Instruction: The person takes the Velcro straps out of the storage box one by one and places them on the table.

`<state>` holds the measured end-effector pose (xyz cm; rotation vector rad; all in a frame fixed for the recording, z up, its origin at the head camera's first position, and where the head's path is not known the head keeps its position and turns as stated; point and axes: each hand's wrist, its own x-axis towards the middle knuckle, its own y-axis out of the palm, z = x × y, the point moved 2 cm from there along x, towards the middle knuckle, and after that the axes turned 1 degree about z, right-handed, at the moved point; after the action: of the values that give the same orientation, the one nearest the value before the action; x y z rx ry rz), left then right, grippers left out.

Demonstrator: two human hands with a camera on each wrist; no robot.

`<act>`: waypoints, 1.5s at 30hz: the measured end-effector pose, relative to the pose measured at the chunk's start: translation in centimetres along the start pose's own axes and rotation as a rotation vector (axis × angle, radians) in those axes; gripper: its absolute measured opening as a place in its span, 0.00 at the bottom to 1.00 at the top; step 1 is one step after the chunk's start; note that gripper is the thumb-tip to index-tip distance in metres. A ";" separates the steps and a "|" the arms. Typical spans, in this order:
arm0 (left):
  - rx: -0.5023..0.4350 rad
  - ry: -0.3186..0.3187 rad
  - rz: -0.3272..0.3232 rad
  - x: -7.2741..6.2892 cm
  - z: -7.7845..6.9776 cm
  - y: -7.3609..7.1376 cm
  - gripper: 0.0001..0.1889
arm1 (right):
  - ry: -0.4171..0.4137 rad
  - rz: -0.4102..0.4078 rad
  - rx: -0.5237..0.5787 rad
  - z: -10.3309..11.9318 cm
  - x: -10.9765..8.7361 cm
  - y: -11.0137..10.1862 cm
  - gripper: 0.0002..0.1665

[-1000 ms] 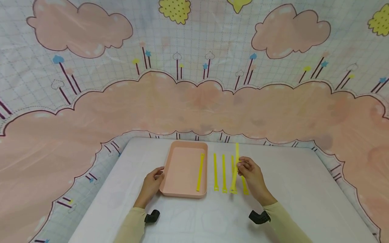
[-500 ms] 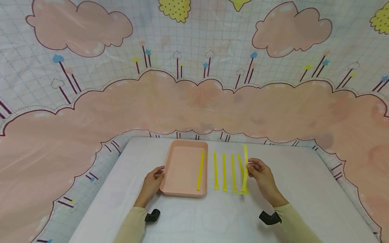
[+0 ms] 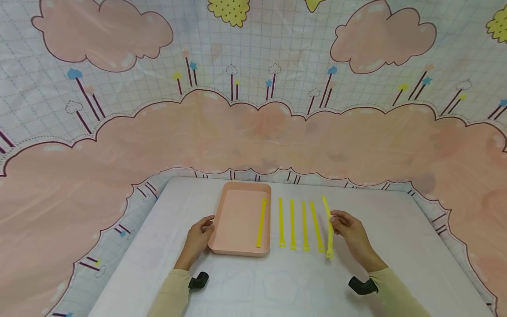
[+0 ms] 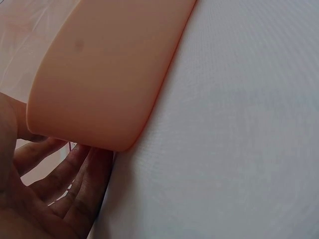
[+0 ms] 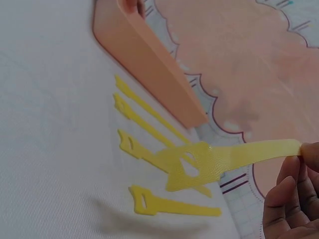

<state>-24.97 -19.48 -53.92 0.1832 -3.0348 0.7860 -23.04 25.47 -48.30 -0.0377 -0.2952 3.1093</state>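
At the left edge of the pink tray (image 3: 237, 220), my left hand (image 3: 198, 237) holds the rim and side wall; some fingertips are hidden behind the wall in the left wrist view. My right hand (image 3: 348, 229) pinches a yellow hook-and-loop cable tie (image 5: 229, 157) near its plain end, with the wide slotted head hanging towards the table. Another yellow cable tie (image 3: 261, 222) lies along the right side of the tray. Several more, such as one flat yellow tie (image 3: 293, 224), form a row on the table between the tray and the right hand.
The white table (image 3: 253, 286) runs back to a printed backdrop (image 3: 253, 136) with clouds and lollipop shapes. A black wrist device (image 3: 199, 281) shows at the left sleeve, and a similar black device (image 3: 362, 286) at the right one.
My right hand has moved to the right with its cable tie, past the row, and the tie has sunk lower and tilted. The left hand stays at the tray.
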 end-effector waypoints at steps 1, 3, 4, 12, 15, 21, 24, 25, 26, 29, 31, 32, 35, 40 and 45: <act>0.000 0.000 0.001 0.0 0.0 0.0 0.20 | 0.004 -0.001 -0.002 0.0 0.0 -0.2 0.26; -0.002 0.002 0.002 -0.1 -0.1 -0.1 0.20 | 0.015 -0.001 -0.007 -0.2 0.1 -0.5 0.26; -0.002 0.003 0.003 -0.1 -0.1 -0.1 0.20 | 0.021 -0.003 -0.008 -0.3 0.1 -0.7 0.26; -0.009 0.000 0.002 -0.4 -0.3 -0.3 0.20 | 0.084 0.021 -0.025 -1.1 1.0 -1.2 0.26; -0.013 -0.011 0.003 -0.5 -0.3 -0.3 0.20 | 0.105 0.049 -0.055 -1.5 1.4 -1.2 0.27; -0.021 -0.016 -0.003 -0.6 -0.4 -0.2 0.20 | 0.120 0.041 -0.097 -2.1 2.4 -1.3 0.28; -0.014 -0.014 -0.008 -0.6 -0.4 -0.2 0.20 | 0.145 0.022 -0.101 -2.6 2.9 -1.3 0.26; -0.010 -0.014 -0.007 -0.6 -0.4 -0.2 0.20 | 0.155 0.017 -0.103 -2.8 3.1 -1.3 0.26; -0.006 -0.014 -0.007 -0.6 -0.4 -0.2 0.20 | 0.164 0.013 -0.107 -3.0 3.2 -1.3 0.26; 0.002 -0.016 -0.005 -0.6 -0.2 -0.1 0.20 | 0.193 -0.003 -0.123 -3.4 3.7 -1.3 0.23; 0.001 -0.016 -0.003 -0.5 -0.2 -0.1 0.20 | 0.202 -0.005 -0.150 -3.7 3.9 -1.3 0.22; 0.000 -0.016 -0.002 -0.5 -0.2 -0.1 0.20 | 0.204 -0.005 -0.161 -3.8 4.0 -1.3 0.22; 0.000 -0.015 -0.004 -0.5 -0.3 -0.2 0.20 | 0.203 -0.007 -0.204 -4.2 4.3 -1.4 0.20; 0.003 -0.014 -0.006 -0.6 -0.7 -0.2 0.20 | 0.206 -0.001 -0.244 -4.4 4.8 -1.4 0.18; -0.004 -0.017 -0.008 -0.5 -0.9 -0.2 0.20 | 0.172 0.000 -0.268 -4.6 5.2 -1.5 0.17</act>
<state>-24.51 -19.23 -53.07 0.2026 -3.0499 0.7812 -28.11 27.89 -52.69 -0.3056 -0.7013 3.0152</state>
